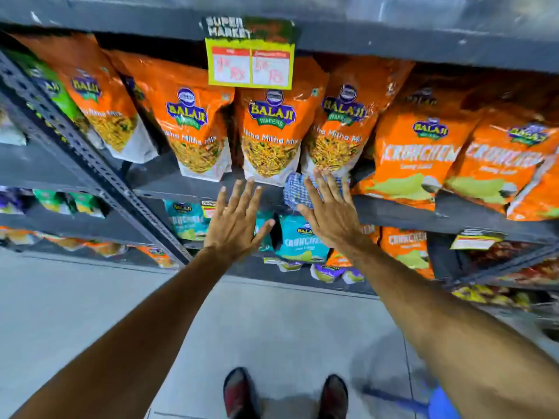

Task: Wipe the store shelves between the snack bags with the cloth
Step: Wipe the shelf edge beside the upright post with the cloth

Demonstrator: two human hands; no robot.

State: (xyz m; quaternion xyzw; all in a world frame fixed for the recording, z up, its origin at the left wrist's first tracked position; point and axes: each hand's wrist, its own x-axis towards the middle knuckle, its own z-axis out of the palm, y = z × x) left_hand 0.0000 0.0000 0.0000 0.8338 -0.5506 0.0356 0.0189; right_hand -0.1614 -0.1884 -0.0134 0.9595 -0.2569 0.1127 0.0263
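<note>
Head view is looking down a dark grey metal shelf unit (393, 213), whose boards are running left to right across the scene. On the middle board, orange snack bags (269, 134) are standing in a row, leaning toward the viewer, with orange Crunchem bags (414, 161) sitting to their right. A yellow price tag (249, 63) is hanging from the upper board's front edge. On the lower board, teal bags (302, 240) are standing near the front.

Both bare forearms are reaching up from the near edge of the scene toward the middle board. Left hand (236, 219) is hovering flat with fingers spread and straight, holding nothing, its fingertips just touching or nearly touching the bottom of the centre orange bag; which one cannot be told.

Right hand (329, 207) is pressing palm-down, fingers extended, on a blue-and-white checked cloth (295, 193). That cloth is lying bunched on the front lip of the middle board, in the gap below two orange bags, its long axis running roughly left to right along the board's edge, with its left part sticking out past the hand.

Far below, two dark shoes (284, 394) are standing on the grey floor (90, 297).
</note>
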